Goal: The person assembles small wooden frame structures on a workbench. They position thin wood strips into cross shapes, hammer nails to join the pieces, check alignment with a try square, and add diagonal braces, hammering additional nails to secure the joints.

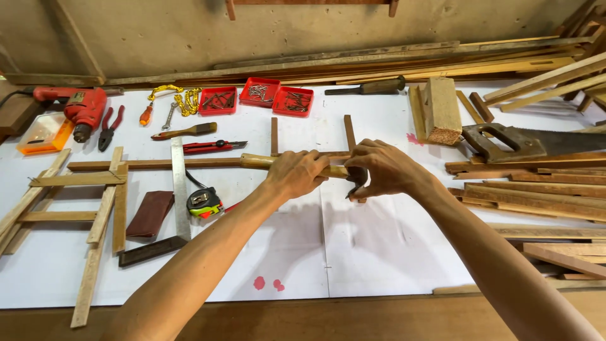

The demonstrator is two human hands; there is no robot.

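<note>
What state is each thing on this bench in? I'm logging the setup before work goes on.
left hand: closed around hammer handle
right hand: gripping hammer head end
hammer: held level over the slats
red trays: open, holding nails and screws
tape measure: retracted, lying flat
utility knife: lying flat, blade state unclear
handsaw: lying on wood strips
drill: lying on its side

bare white table [353, 252] in front, wood strips [536, 202] crowding right, tape measure [204, 203] left
</note>
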